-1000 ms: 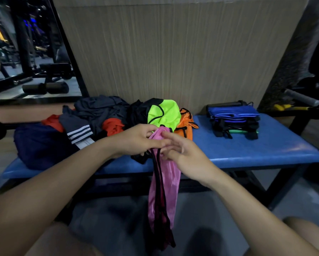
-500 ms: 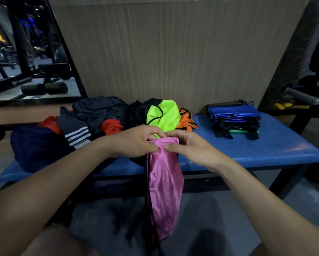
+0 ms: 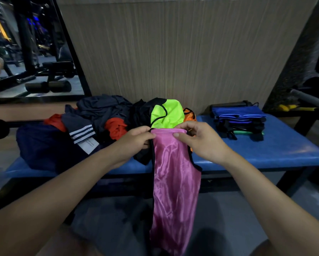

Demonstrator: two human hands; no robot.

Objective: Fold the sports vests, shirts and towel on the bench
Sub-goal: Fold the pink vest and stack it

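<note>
Pink vest point(image 3: 175, 174) hung in front of the near edge of the desk point(image 3: 266, 154), held up by its top edge, lower part dangling toward the floor. Left hand point(image 3: 136, 140) pinched the top left corner, right hand point(image 3: 201, 140) pinched the top right, so both grips were narrow and holding the vest.

Risks, as judgement: fabric looked shiny and slick, so a light pinch could let a corner slide out and the vest would drop to the floor. Black trim along the left edge looked bunched, so the fold could come out crooked if it wasn't straightened. Little bare desk showed in front of the pile; laying the vest down there could drag the neon yellow vest point(image 3: 167, 115) or the dark clothes just behind the hands off the edge.

Desk was a blue padded gym one. Unfolded pile sat on its left and middle: navy cloth point(image 3: 44, 146), grey shirt with white stripes point(image 3: 81, 130), red-orange garment point(image 3: 116, 128), dark shirt point(image 3: 101, 108), orange vest point(image 3: 190, 115) far behind the right hand. Folded stack point(image 3: 238, 121), blue on top, sat on the right, well apart from the pile. Ribbed beige wall panel point(image 3: 173, 52) stood behind. Mirror or opening at far left showed gym machines point(image 3: 34, 74). Room was dim, floor grey.
</note>
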